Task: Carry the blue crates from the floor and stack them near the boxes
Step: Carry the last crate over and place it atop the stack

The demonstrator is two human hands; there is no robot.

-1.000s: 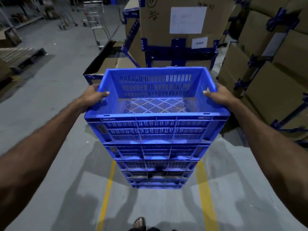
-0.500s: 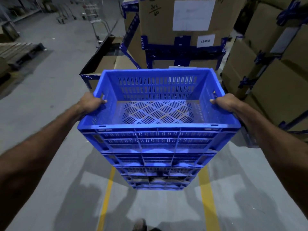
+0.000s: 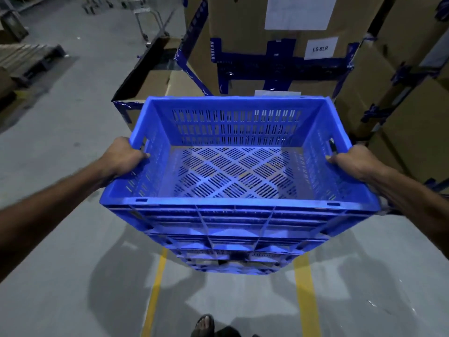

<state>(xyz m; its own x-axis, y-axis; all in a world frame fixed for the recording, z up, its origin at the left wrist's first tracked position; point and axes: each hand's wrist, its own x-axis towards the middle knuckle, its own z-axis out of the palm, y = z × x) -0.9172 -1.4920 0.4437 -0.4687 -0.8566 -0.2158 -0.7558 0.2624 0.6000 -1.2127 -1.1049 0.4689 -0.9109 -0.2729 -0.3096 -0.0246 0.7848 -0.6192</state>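
Both hands, the left hand and the right hand, grasp the handle slots of the top blue crate above the stack near the boxes, so lowering it squarely seems next.

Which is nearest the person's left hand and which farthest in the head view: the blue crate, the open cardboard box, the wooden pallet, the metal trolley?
From the left hand:
1. Blue crate, gripped at its left rim.
2. Open cardboard box, on the floor just ahead.
3. Wooden pallet, off to the far left.
4. Metal trolley, far back up the aisle.
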